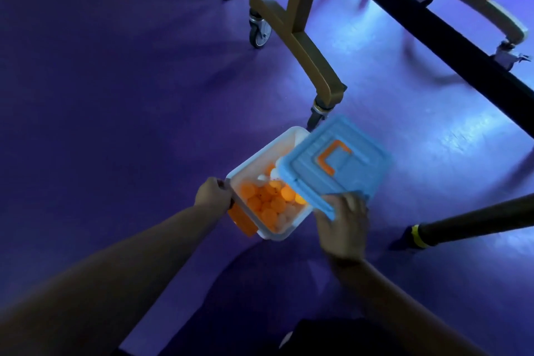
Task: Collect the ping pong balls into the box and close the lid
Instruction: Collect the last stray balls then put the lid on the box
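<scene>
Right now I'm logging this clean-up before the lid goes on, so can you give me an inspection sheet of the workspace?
Surface: purple floor, glare at right.
Job's things: white box holds orange ping pong balls; blue lid tilted over its right side, not seated; orange latch on left side.
Clutter: no loose balls seen.
Grippers: left hand grips box's left edge; right hand holds lid's near edge.
Cables: nothing seen.
Surroundings: gold table frame on castors; dark pole at right.
</scene>
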A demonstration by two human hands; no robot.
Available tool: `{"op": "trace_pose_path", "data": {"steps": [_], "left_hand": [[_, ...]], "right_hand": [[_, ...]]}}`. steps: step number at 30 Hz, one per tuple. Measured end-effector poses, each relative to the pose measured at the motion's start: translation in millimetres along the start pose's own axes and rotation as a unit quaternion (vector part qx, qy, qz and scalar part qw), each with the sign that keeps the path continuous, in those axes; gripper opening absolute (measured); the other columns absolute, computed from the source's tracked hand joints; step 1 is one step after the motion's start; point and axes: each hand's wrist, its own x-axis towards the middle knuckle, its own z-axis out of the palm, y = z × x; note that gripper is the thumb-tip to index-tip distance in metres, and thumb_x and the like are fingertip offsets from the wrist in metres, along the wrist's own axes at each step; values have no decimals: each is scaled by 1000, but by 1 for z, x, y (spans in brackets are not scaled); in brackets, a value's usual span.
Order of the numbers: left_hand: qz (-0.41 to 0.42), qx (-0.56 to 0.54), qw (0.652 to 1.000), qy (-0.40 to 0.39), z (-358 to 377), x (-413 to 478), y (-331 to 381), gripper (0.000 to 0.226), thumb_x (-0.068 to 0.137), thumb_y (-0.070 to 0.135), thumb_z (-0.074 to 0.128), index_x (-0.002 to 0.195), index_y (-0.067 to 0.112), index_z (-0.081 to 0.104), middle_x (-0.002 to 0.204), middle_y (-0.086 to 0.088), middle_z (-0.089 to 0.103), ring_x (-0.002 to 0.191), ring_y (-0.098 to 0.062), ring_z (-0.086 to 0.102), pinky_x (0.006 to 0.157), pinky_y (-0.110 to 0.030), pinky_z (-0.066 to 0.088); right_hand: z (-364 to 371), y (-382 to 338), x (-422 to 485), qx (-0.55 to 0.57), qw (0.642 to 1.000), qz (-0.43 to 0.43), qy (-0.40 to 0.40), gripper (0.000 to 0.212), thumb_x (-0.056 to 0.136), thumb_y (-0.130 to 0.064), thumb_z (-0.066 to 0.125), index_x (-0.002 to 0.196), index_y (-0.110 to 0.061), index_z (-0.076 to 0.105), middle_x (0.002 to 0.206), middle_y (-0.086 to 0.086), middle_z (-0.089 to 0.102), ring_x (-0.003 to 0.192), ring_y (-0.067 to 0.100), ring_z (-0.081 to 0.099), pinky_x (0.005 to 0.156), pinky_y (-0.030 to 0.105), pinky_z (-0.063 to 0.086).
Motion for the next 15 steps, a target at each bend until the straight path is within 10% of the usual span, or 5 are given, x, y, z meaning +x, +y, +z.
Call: {"op": "trace_pose_path", "data": {"steps": [6, 15], "left_hand": [[-14, -99, 993, 59, 6, -17, -8, 21, 93, 22, 41, 97, 9, 57, 103, -14, 65, 93, -32, 60, 80, -42, 51], [-71, -121, 990, -15, 18, -35, -25, 70, 87, 37, 62, 136, -3, 32, 134, -16, 44, 116, -29, 48, 89, -35, 42]], "right_hand": [[42, -39, -16, 31, 992, -103, -70, 25, 68, -36, 58, 87, -21, 62, 82, 3, 58, 85, 21, 45, 74, 34, 35], [63, -67, -15, 11, 979, -136, -151, 47, 46, -23, 90, 87, -17, 68, 80, 1, 61, 75, 21, 63, 59, 31, 54]]}}
